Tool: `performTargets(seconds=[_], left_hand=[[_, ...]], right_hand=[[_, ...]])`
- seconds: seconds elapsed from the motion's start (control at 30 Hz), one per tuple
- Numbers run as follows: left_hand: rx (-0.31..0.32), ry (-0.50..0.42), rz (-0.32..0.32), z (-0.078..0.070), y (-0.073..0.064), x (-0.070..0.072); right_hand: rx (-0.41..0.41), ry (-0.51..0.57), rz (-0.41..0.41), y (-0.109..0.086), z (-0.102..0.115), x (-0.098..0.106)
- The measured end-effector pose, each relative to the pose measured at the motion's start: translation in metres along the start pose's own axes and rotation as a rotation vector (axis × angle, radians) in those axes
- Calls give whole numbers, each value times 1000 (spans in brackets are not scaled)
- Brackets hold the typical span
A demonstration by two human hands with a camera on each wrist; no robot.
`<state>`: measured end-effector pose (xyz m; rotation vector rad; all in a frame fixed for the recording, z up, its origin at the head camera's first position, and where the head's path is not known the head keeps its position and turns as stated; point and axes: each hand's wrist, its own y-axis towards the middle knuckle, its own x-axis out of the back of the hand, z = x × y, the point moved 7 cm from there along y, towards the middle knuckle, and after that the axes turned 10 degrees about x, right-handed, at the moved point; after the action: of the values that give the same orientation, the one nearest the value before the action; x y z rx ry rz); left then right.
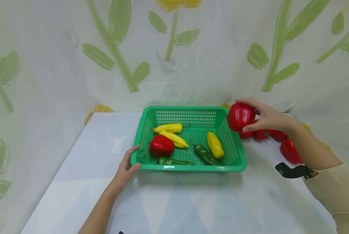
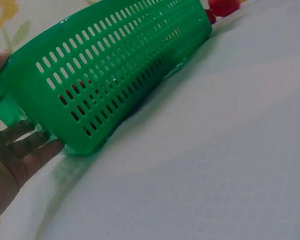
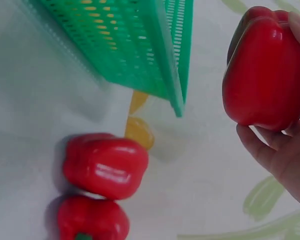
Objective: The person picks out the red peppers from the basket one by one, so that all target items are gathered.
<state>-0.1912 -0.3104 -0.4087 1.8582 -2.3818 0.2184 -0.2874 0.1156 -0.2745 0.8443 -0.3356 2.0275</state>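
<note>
My right hand (image 1: 269, 117) grips a red bell pepper (image 1: 240, 117) above the right end of a green plastic basket (image 1: 189, 168). In the right wrist view the same bell pepper (image 3: 267, 70) is held between thumb and fingers, clear of the basket wall. My left hand (image 1: 124, 170) holds the basket's near left corner, with the thumb on the rim; the left wrist view shows its fingers (image 2: 42, 155) against the basket's end. Inside the basket lie another red bell pepper (image 1: 161, 146), yellow peppers (image 1: 174, 139) and green peppers (image 1: 205, 154).
Several more red peppers (image 1: 290, 151) lie on the white table (image 1: 250, 195) right of the basket, partly hidden behind my right hand and forearm. A dark wrist strap piece (image 1: 292, 170) juts out from my right sleeve. Behind the table hangs a leaf-patterned cloth (image 1: 197, 74).
</note>
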Motion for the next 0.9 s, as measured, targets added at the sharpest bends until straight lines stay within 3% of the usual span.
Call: performTargets(seconds=[0.43,0.67,0.9], left_hand=[[4,-20,23,0,-1,-2],[-2,0,12,-2,0,-1],[3,-5,18,-4,-1,0]], right_hand=[[-71,-91,-51,-44,-22,10],[-24,-141,-103,-65,-30,12],[-63,-140,-138,-79,-43,13]])
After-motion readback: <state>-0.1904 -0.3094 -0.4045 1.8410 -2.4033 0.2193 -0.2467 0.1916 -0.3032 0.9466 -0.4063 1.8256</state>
